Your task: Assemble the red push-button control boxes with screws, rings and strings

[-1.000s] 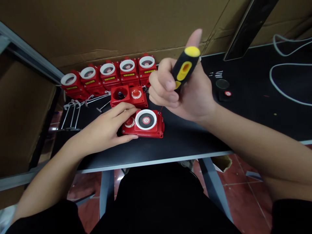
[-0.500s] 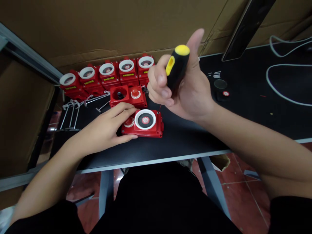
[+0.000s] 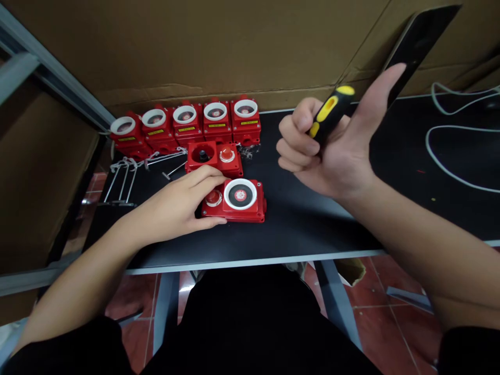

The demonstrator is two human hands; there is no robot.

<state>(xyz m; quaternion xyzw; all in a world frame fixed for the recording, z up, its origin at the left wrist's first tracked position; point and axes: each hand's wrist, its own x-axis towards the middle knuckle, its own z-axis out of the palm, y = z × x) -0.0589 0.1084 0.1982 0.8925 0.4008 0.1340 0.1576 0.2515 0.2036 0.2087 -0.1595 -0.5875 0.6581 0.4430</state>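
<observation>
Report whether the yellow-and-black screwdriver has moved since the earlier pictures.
Yes. The screwdriver, held in the right hand, has moved to the right, farther from the row of five red boxes.

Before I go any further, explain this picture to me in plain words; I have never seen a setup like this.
There is no machine here: a person works with two bare hands, and the camera sits on their head, looking forward and down. The left hand holds a red unit against the black tabletop, with the thumb along its near edge. The right hand is raised off the table, its fingers curled around a black-and-yellow handle; the handle's lower end is hidden. Behind the held unit lies a second red unit, then a row of five red units by the cardboard. Thin metal rods lie on the left, and a white cable loops on the right.
</observation>
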